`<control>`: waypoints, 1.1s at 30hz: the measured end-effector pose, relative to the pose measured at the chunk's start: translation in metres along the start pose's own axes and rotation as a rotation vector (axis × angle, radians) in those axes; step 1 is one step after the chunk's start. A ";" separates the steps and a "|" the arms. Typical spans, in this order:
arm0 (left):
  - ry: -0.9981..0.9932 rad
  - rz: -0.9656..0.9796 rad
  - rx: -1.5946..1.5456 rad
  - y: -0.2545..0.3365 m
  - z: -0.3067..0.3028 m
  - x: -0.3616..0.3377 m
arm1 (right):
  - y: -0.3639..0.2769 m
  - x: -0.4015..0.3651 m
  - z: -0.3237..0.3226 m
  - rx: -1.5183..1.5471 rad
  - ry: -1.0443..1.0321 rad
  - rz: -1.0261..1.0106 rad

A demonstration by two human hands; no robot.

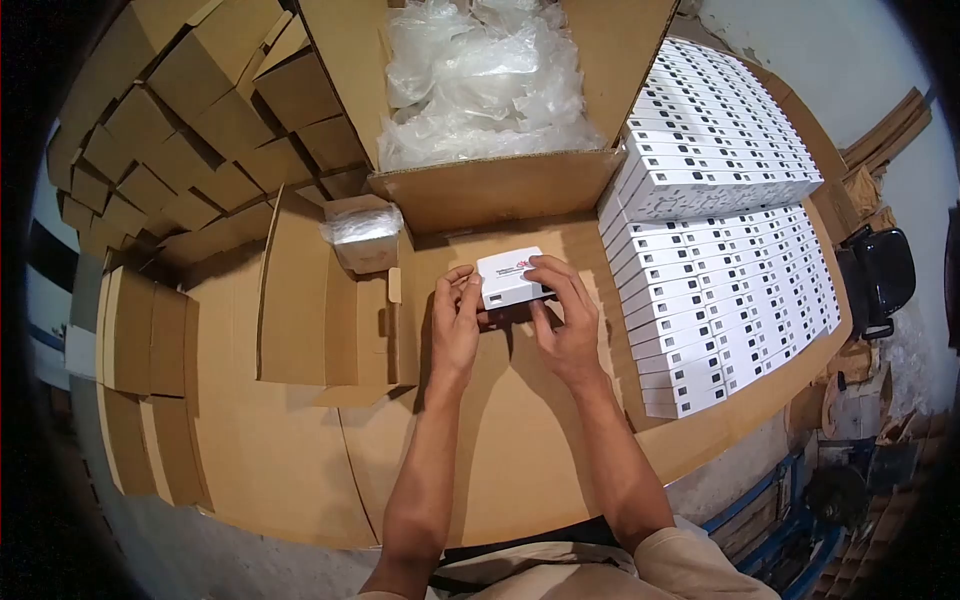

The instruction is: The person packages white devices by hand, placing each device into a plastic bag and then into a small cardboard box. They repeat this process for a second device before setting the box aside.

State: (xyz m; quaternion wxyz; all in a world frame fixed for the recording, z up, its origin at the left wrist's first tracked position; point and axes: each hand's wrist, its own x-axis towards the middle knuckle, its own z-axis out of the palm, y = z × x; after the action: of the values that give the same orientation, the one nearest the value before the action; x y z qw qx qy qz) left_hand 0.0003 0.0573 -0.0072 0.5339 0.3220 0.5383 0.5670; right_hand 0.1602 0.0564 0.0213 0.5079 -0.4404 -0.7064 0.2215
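Small white box held level in both hands, above the cardboard-covered desk; lettering and a red mark on its upper face. Left hand: partly closed, thumb and curled fingers gripping the box at its left end. Right hand: fingers bent over the top face at the right end, thumb below at the near side; opening about the thickness of the box.

Left of the hands: open brown carton, a plastic-wrapped white bundle inside at its far end. Beyond the hands: large cardboard box containing crumpled clear plastic bags. Right: packed rows of white boxes with dark square marks, the far part raised higher. Far left: many empty brown cartons, crowded together. Black chair beyond the desk's right edge.
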 end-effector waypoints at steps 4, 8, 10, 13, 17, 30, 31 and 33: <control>-0.074 0.037 -0.151 0.003 -0.003 -0.001 | 0.007 -0.002 -0.001 0.122 0.002 0.019; -0.073 0.192 -0.098 0.004 0.001 0.001 | 0.016 -0.004 0.003 0.325 0.032 0.253; -0.075 0.228 -0.066 0.008 0.004 -0.002 | 0.018 -0.003 0.002 0.394 -0.002 0.313; -0.087 0.245 -0.024 0.010 0.003 -0.002 | 0.030 -0.005 0.005 0.362 0.004 0.269; -0.092 0.254 0.037 0.008 0.000 0.000 | 0.029 -0.001 0.001 0.223 -0.033 0.320; -0.121 0.267 0.144 0.007 -0.005 -0.001 | 0.027 0.000 -0.005 0.203 -0.090 0.296; -0.122 0.266 0.159 0.006 -0.006 -0.001 | 0.025 0.000 -0.006 0.199 -0.101 0.307; -0.123 0.265 0.191 0.006 -0.007 0.000 | 0.026 0.000 -0.006 0.197 -0.114 0.315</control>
State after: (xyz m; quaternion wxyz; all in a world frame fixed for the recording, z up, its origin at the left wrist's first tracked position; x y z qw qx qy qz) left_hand -0.0076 0.0564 -0.0028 0.4535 0.4732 0.5090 0.5580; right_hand 0.1758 0.0693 0.0043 0.4669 -0.4804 -0.6314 0.3906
